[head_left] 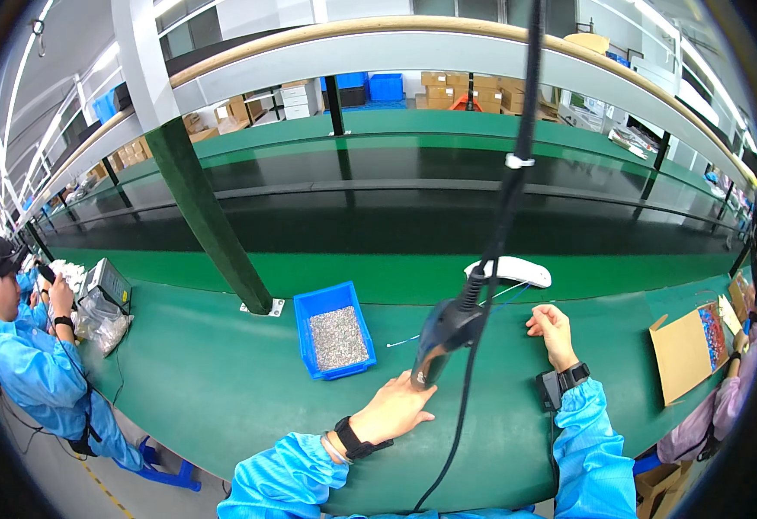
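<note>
Left hand [387, 413]: reaches palm down over the green table [214, 372], with thumb apart; hidden at the fingertips, so cannot tell whether gripping or merely behind the tool.
Right hand [555, 336]: hovers near the white curved piece [521, 271], with fingers half curled toward the thumb; cannot tell whether holding anything.
Dark tool [448, 329]: hangs mid-view on a black cable [517, 186], blocking sight of the left fingertips.
Blue bin [322, 299]: stands left of the tool, partly filled with small metallic pieces [339, 337].
Dark box [549, 391]: sits just beside the right wrist.
Green post [210, 221]: rises beyond the blue bin, leftward, cutting across the black belt [413, 212].
Cardboard box [673, 359]: stands open at right, with red and blue pieces [712, 333] inside.
Co-worker [37, 372]: sits at far left, in blue, near a clear bag [102, 320].
</note>
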Tool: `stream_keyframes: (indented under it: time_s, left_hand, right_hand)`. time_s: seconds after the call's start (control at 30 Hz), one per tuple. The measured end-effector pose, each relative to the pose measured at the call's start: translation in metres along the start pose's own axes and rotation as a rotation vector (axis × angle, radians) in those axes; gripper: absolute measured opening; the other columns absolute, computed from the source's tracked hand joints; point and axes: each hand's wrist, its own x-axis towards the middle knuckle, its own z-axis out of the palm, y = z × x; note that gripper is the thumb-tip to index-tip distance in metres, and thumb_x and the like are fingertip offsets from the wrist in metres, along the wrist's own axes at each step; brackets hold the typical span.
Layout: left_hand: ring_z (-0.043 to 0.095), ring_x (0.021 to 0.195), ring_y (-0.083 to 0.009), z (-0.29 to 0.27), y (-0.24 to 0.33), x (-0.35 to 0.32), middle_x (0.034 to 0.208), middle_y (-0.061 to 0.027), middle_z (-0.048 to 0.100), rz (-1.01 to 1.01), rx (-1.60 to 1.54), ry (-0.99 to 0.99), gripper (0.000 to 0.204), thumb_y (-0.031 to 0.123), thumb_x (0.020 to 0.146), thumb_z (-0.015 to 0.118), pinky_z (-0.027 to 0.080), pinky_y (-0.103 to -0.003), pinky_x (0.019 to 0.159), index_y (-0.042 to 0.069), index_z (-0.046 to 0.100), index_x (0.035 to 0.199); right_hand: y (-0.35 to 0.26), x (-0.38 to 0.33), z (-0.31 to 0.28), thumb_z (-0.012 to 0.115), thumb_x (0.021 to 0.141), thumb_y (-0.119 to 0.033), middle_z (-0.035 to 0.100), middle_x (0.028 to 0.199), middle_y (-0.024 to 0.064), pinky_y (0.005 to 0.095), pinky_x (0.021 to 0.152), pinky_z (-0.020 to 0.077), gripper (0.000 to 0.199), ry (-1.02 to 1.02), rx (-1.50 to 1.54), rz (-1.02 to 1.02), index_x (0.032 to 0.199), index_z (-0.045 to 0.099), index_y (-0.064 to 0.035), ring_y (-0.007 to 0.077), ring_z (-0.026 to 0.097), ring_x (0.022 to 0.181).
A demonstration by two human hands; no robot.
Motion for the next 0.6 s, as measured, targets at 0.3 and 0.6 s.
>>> stream_keyframes:
  time_s: [0.3,0.6]
  left_hand:
    - [0.048,0.105,-0.0341,-0.039,-0.013,0.001,0.114,-0.017,0.051,0.067,-0.227,-0.095,0.036,0.027,0.075,0.063,0.039,-0.039,0.089,0.005,0.058,0.102]
    - [0.04,0.112,-0.0343,-0.084,-0.1,-0.03,0.12,-0.0208,0.042,-0.401,0.445,0.593,0.064,0.024,0.065,0.071,0.032,-0.044,0.092,-0.001,0.041,0.116]
  right_hand:
    - [0.009,0.002,-0.001,0.054,0.084,-0.013,0.058,0.068,0.0071,0.021,0.051,0.0433,0.014,-0.018,0.01,-0.076,0.087,0.055,0.0006,0.0101,0.053,0.053]
    - [0.009,0.003,-0.001,0.053,0.084,-0.011,0.058,0.068,0.0066,0.0207,0.05,0.0412,0.012,-0.018,-0.025,-0.072,0.086,0.055,0.0016,0.0099,0.053,0.054]
